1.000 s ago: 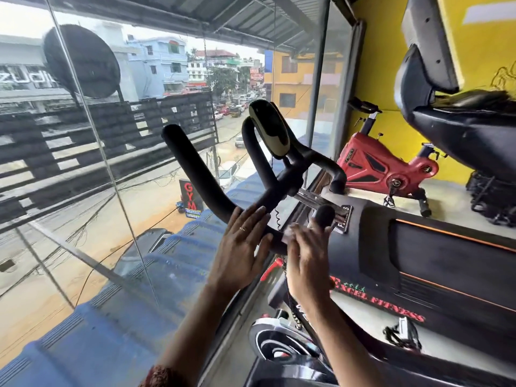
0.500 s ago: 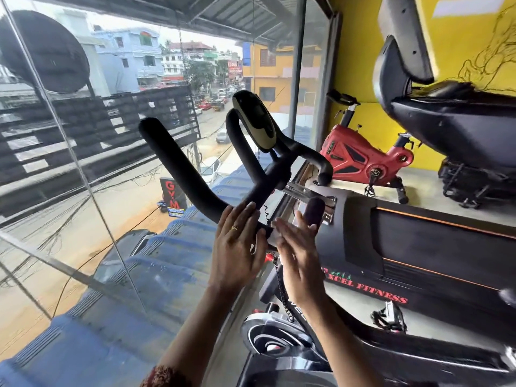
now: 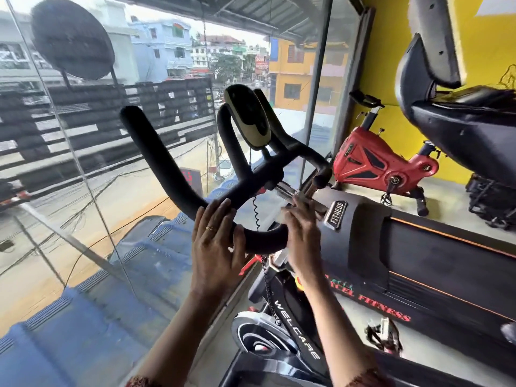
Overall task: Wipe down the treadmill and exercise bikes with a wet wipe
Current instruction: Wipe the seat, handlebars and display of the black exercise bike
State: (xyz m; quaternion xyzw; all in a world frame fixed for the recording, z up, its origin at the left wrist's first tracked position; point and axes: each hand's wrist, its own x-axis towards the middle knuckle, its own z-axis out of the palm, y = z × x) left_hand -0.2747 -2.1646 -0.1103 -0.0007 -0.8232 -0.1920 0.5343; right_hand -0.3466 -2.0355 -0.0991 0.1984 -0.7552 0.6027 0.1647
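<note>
The black foam handlebar point(image 3: 173, 174) of the exercise bike point(image 3: 298, 328) fills the middle of the view, with a black and beige console point(image 3: 248, 118) above it. My left hand point(image 3: 215, 247) lies over the near curve of the bar, fingers straight and thumb against the foam. My right hand point(image 3: 303, 236) presses flat against the right end of that curve, fingers straight and pointing up toward the metal stem. No wet wipe shows clearly; it may be hidden under my right palm. The black treadmill point(image 3: 418, 247) lies right of the bike.
A glass wall point(image 3: 83, 191) stands close on the left, right behind the handlebar. A red exercise bike point(image 3: 377, 166) stands at the back by the yellow wall. A large black machine point(image 3: 460, 121) looms at the upper right. The bike's flywheel point(image 3: 259, 339) is below my arms.
The handlebar's near curve now shows between my hands. My left hand has settled over the bar, and my right hand has shifted to the right end of the curve.
</note>
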